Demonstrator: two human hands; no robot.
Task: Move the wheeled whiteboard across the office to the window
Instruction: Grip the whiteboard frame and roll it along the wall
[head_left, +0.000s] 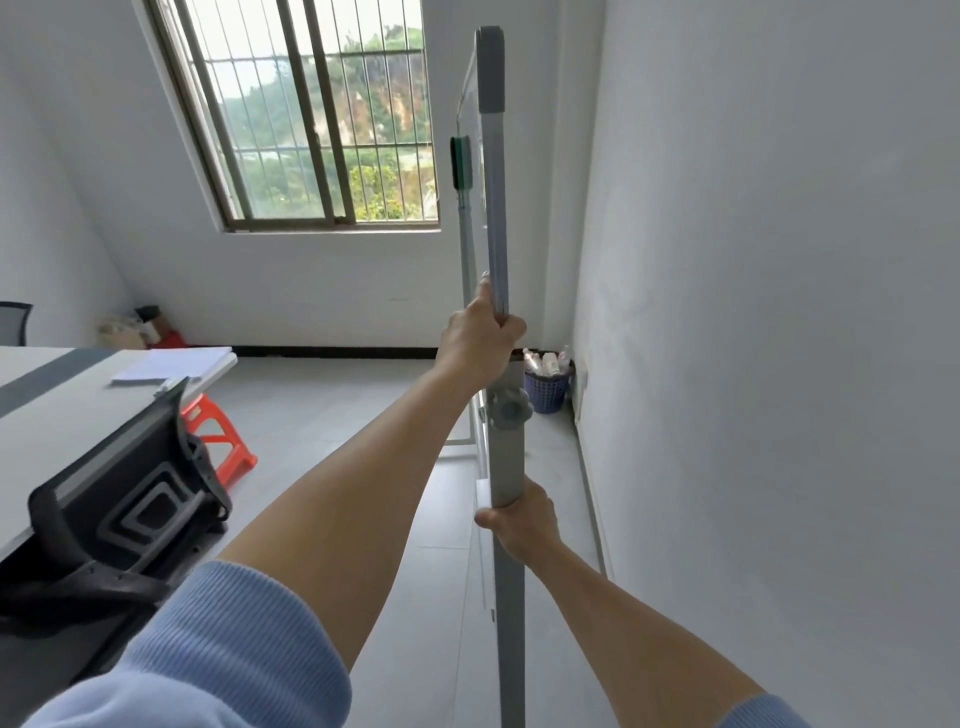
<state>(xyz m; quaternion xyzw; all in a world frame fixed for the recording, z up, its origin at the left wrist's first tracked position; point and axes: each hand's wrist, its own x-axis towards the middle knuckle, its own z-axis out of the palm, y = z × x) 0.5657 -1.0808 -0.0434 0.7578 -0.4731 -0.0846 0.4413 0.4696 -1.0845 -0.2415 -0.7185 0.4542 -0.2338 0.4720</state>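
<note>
**Both hands on the whiteboard post, window ahead**

Right now the whiteboard (492, 171) stands edge-on in front of me, close beside the white wall on my right, so I see mostly its grey side post running from top to bottom of my view. The board's thin face shows only as a sliver to the left of the post. A green eraser (460, 162) clings to that face, high up. Lower down, a grey knob (510, 409) sits on the post where the frame joins it.

My left hand (482, 336) is wrapped around the post above the knob, fingers curled tight and closed on the metal, arm stretched out long. My right hand (522, 522) grips the same post below the knob, thumb hooked across the front, also closed around it. Both blue sleeves are pushed up past the forearm.

Beyond the board, the barred window (311, 114) sits in the far wall, up and to the left of the post, with green trees behind the bars. In the far right corner, a blue basket (545, 391) with white bottles stands on the floor, just past the post. To my left is a white desk (78, 410) with papers on it, a black office chair (130, 514) pushed against it, and an orange plastic stool (221, 441) on the grey tiles.
</note>
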